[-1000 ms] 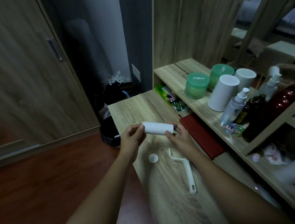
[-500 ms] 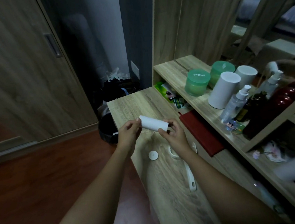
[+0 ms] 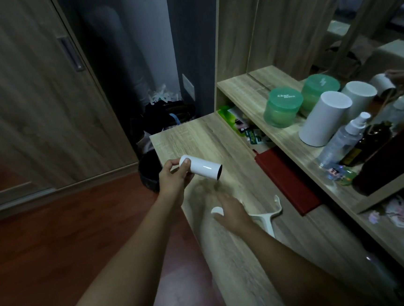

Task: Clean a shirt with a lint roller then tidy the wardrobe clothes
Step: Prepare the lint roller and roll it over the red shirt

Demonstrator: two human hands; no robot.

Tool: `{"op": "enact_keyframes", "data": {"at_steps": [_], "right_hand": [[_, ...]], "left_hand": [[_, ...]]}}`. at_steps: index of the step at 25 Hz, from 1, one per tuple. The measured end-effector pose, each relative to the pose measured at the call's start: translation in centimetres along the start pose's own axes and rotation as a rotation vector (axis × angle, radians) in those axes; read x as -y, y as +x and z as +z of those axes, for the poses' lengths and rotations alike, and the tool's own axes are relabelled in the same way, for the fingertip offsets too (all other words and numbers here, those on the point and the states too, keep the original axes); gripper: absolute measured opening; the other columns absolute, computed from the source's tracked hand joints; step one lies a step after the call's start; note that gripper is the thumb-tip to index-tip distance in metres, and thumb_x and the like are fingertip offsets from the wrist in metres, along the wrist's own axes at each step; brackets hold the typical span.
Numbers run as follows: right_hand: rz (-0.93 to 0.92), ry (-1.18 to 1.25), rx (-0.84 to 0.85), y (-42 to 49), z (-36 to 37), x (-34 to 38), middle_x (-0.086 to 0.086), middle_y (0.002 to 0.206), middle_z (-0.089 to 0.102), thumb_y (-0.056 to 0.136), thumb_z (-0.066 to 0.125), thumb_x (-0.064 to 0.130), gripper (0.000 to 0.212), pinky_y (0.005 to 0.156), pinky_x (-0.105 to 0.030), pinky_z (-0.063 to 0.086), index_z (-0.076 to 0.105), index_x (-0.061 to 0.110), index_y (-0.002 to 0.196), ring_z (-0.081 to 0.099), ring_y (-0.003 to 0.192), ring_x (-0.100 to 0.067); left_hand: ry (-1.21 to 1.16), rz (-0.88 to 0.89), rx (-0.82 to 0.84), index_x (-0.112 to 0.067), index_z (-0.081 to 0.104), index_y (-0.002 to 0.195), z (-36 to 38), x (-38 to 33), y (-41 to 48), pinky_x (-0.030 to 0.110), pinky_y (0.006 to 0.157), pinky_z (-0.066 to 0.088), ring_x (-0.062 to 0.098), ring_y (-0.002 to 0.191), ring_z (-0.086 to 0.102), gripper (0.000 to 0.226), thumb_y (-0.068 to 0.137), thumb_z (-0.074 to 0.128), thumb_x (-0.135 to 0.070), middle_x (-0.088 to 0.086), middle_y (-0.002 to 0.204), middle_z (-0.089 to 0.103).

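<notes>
- Lint roller refill (image 3: 201, 169): white cylinder, hollow, its open dark end facing right. Held in the air above the worktop (image 3: 209, 137), near its left edge. Judged light and fairly stiff, a paper roll on a cardboard core that hard squeezing could dent. The outer face looks glossy, so judged either slick or tacky. Best taken by the ends or the core, not the sheet face.
- Left hand (image 3: 174, 179): fingers (image 3: 185, 166) wrapped round the left end of the refill, thumb on top. The grip covers only that end; the rest sticks out free.
- Right hand (image 3: 230, 211): lowered to the worktop, blurred, palm down over a small white end cap (image 3: 216, 210). Whether the fingers pinch the cap or merely touch it, I cannot tell.
- End cap: small round plastic disc, judged light and easy to flick away. Take it by the rim.
- Lint roller handle (image 3: 266, 216): white plastic frame, forked head, lying flat on the worktop just right of the right hand. Judged rigid and light. Take it by the long grip, nearer the viewer.
- Red notebook (image 3: 286, 182): lies flat further right, against the shelf (image 3: 290, 140).
- Shelf holds a green jar (image 3: 282, 106), a white canister (image 3: 325, 119) and a spray bottle (image 3: 341, 138).
- Shirt: not in view.
</notes>
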State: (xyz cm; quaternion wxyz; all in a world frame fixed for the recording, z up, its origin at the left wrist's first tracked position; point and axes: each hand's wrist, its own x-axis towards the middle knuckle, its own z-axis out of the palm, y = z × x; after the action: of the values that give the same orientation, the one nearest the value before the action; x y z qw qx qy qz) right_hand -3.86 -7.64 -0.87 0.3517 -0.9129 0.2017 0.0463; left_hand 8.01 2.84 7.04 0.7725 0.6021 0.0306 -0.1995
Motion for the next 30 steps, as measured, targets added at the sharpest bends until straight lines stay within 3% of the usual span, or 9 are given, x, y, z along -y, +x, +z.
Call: {"op": "enact_keyframes", "data": {"at_steps": [5,8,10,12,13,15,18,24,30], "right_hand": [[-0.036,-0.278,0.074,0.4,2.6,-0.6,-0.011,0.131,0.055,0.085,0.063,0.015,0.047,0.101,-0.033,0.036,0.049,0.009,0.13,0.051,0.118,-0.026],[-0.029,-0.244,0.001,0.4,2.6,-0.3,-0.01,0.127,0.057,0.088,0.059,0.011,0.037,0.099,-0.031,0.038,0.055,0.008,0.124,0.053,0.116,-0.025],[0.065,0.101,-0.198,-0.1,1.9,0.7,-0.008,0.123,0.061,0.088,0.061,0.015,0.038,0.091,-0.022,0.042,0.055,0.009,0.125,0.057,0.113,-0.021],[0.186,0.652,-0.403,-0.3,0.5,2.2,-0.005,0.12,0.062,0.089,0.062,0.017,0.04,0.08,-0.01,0.045,0.053,0.01,0.127,0.06,0.107,-0.014],[0.189,0.869,-0.431,-0.4,-0.3,2.9,-0.003,0.121,0.061,0.089,0.062,0.015,0.042,0.08,-0.009,0.047,0.051,0.011,0.129,0.06,0.107,-0.01],[0.122,1.001,-0.41,-0.6,-1.7,4.0,0.006,0.118,0.059,0.089,0.06,0.008,0.043,0.078,-0.009,0.048,0.049,0.011,0.13,0.06,0.102,0.001],[0.035,1.032,-0.405,-0.8,-3.1,5.0,0.01,0.117,0.057,0.089,0.058,0.006,0.044,0.077,-0.005,0.047,0.049,0.011,0.132,0.058,0.097,0.011],[0.002,1.012,-0.345,-0.8,-3.6,4.8,0.007,0.124,0.053,0.089,0.059,0.007,0.05,0.082,-0.007,0.047,0.045,0.01,0.137,0.057,0.102,0.007],[-0.048,0.846,-0.393,-0.5,-3.5,4.9,0.003,0.137,0.032,0.095,0.05,0.014,0.048,0.088,-0.001,0.039,0.037,0.01,0.141,0.045,0.122,-0.006]], "left_hand": [[-0.001,-0.021,0.026,-0.004,0.054,0.095,-0.1,-0.4,1.1,0.029,0.082,0.056,0.019,0.081,0.063,0.01,0.09,0.06,-0.009,0.011,0.086,0.062],[0.014,-0.015,0.032,-0.003,0.053,0.099,-0.2,-0.4,1.1,0.028,0.08,0.056,0.018,0.081,0.064,0.014,0.09,0.061,-0.01,0.01,0.087,0.062],[0.011,-0.005,0.024,-0.002,0.053,0.099,-0.3,-0.6,1.1,0.028,0.079,0.056,0.016,0.079,0.063,0.013,0.09,0.06,-0.009,0.009,0.086,0.061],[0.005,0.006,0.002,-0.002,0.053,0.098,-0.4,-0.7,1.2,0.029,0.079,0.055,0.014,0.078,0.062,0.011,0.09,0.059,-0.007,0.007,0.084,0.06],[0.008,0.013,-0.008,-0.002,0.053,0.097,-0.5,-0.7,1.2,0.028,0.078,0.056,0.013,0.077,0.062,0.011,0.09,0.059,-0.007,0.007,0.084,0.061],[0.024,0.018,-0.017,-0.001,0.055,0.099,-0.7,-0.5,1.2,0.027,0.076,0.056,0.012,0.077,0.062,0.012,0.09,0.06,-0.007,0.006,0.084,0.061],[0.007,0.005,-0.028,0.0,0.055,0.102,-0.8,0.0,0.7,0.026,0.076,0.057,0.014,0.078,0.064,0.015,0.09,0.06,-0.007,0.008,0.085,0.062],[-0.07,-0.015,-0.041,0.0,0.055,0.101,-0.5,0.2,-0.3,0.021,0.069,0.058,0.017,0.081,0.064,0.012,0.09,0.058,-0.005,0.009,0.088,0.062],[-0.214,-0.106,-0.081,-0.004,0.052,0.085,0.3,0.7,-1.7,0.024,0.071,0.059,0.028,0.098,0.063,0.01,0.091,0.059,-0.008,0.016,0.1,0.061]]}}
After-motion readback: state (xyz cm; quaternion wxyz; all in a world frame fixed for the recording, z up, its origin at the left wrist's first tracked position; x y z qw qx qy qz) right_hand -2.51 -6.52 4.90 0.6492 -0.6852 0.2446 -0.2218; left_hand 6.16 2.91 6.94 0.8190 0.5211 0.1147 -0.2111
